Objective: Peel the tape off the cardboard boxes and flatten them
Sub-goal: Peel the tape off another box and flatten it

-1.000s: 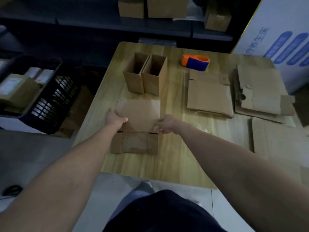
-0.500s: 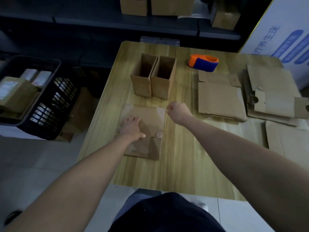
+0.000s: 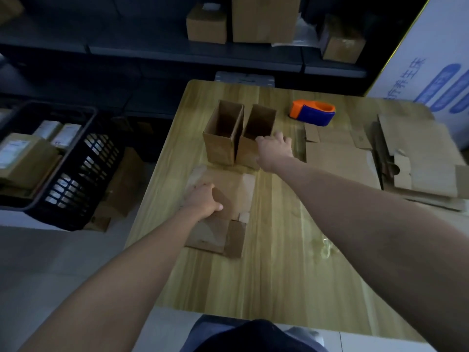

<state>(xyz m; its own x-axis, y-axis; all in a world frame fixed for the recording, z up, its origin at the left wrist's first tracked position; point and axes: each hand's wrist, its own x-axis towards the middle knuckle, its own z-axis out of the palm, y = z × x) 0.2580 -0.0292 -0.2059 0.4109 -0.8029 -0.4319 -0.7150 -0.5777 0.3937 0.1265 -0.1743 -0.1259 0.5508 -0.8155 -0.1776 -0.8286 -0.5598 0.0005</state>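
Observation:
A flattened cardboard box (image 3: pixel 237 189) lies on the wooden table (image 3: pixel 279 275) near its left edge. My left hand (image 3: pixel 203 199) presses down on it with the palm. Just beyond it stand two open-topped upright boxes side by side, the left box (image 3: pixel 220 148) and the right box (image 3: pixel 261 120). My right hand (image 3: pixel 274 149) reaches across to the right box, fingers spread, touching its near right corner at the rim. Whether the fingers curl over the rim is not clear.
An orange and blue tape dispenser (image 3: pixel 313 113) sits behind the boxes. Flattened cardboard lies in stacks at the right (image 3: pixel 340 158) and far right (image 3: pixel 418 153). A clump of clear peeled tape (image 3: pixel 324 246) lies on the table. A black crate (image 3: pixel 76 174) stands left of the table.
My right hand has left the flattened box and moved forward to the right upright box. My left hand shifted from the box's edge onto its top and stays pressing there.

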